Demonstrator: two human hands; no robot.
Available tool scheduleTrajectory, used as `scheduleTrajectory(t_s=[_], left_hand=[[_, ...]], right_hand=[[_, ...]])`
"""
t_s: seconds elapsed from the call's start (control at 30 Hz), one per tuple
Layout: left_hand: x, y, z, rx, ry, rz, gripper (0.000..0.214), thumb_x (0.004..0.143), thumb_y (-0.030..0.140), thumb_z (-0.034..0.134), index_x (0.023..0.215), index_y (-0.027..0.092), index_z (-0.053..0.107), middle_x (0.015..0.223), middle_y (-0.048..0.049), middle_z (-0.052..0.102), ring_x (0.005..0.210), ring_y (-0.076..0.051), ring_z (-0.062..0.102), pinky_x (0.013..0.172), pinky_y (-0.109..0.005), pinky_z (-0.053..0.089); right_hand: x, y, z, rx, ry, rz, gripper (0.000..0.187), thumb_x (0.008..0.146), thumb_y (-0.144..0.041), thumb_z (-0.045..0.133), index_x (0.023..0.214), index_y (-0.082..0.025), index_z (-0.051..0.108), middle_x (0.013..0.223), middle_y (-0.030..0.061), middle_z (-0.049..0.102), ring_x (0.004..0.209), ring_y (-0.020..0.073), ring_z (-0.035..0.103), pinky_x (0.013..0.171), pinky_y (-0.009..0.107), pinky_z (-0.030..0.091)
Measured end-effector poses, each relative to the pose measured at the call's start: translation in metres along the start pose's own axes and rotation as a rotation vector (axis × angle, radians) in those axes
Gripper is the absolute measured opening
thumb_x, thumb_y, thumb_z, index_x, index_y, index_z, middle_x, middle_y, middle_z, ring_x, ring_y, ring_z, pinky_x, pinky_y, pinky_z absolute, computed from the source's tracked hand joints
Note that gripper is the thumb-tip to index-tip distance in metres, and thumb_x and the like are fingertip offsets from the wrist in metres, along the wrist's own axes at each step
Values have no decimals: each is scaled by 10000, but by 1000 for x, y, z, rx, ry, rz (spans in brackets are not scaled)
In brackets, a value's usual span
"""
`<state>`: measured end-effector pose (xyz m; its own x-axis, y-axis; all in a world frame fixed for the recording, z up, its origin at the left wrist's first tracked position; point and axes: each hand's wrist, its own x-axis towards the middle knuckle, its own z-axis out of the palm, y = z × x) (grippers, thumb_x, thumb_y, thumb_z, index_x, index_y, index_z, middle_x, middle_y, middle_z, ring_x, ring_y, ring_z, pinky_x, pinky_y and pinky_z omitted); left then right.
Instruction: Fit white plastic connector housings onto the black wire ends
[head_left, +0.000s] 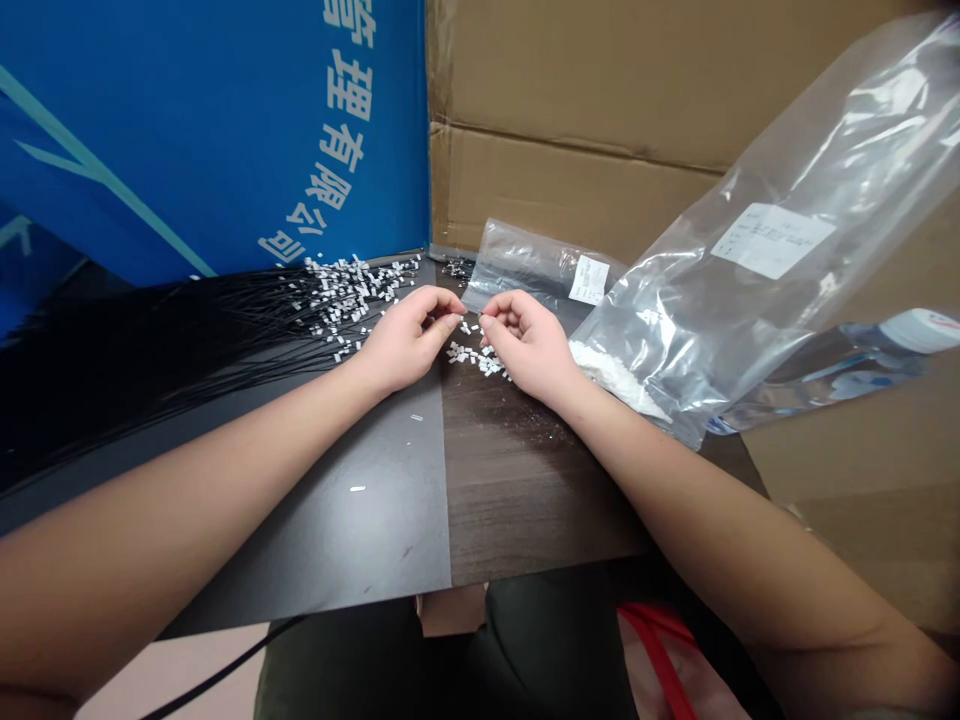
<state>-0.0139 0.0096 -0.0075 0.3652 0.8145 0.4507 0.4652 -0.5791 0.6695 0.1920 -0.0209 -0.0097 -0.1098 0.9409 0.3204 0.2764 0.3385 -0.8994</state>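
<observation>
Left hand [405,340] and right hand [529,345] are pinching, fingertips closed, one tiny white connector [467,324] between them, probably assembling it; seating is demanding fine alignment next.

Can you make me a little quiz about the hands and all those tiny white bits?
1. True or false: the black wires lie on the same side as the left hand.
2. What lies next to the right hand? A) a big clear bag B) a red cup C) a book
3. Fill in: the little pile of white pieces sits on the ___, between both hands.

Key: 1 true; 2 A; 3 table.
</observation>
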Motion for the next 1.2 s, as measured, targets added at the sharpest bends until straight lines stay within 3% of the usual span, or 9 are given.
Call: scheduleTrajectory(t_s=[0.5, 0.77, 1.0, 1.2], left_hand=[[1, -9, 4, -203, 10, -44, 176, 969, 350, 643, 1044, 194, 673, 1048, -65, 735, 955, -213, 659, 908, -384, 526], [0, 3, 8, -494, -30, -138, 221, 910, 370, 735, 996, 189, 642, 948, -32, 672, 765, -147, 599, 738, -310, 535], [-2, 5, 9, -447, -32, -133, 241, 902, 369, 756, 1047, 197, 668, 1029, -57, 728, 918, -185, 666, 867, -345, 563], [-2, 6, 8, -445, -36, -138, 204, 898, 322, 757, 1029, 186, 681, 1011, -57, 734, 897, -177, 669, 864, -346, 560]], right_hand=[[-1, 0, 0, 7, -48, 20, 131, 955, -354, 672, 972, -225, 660, 765, -8, 692, 685, 165, 617, 683, 351, 468], [-2, 0, 0, -12, -50, 20, 139, 962, -365, 675, 974, -227, 664, 770, -7, 683, 683, 163, 604, 669, 344, 450], [-1, 1, -1, -33, -47, 13, 119, 963, -357, 670, 972, -239, 664, 774, -9, 687, 700, 170, 614, 689, 347, 465], [-1, 1, -1, -41, -45, 31, 107, 955, -344, 672, 977, -239, 665, 763, -15, 676, 695, 169, 615, 681, 345, 452]])
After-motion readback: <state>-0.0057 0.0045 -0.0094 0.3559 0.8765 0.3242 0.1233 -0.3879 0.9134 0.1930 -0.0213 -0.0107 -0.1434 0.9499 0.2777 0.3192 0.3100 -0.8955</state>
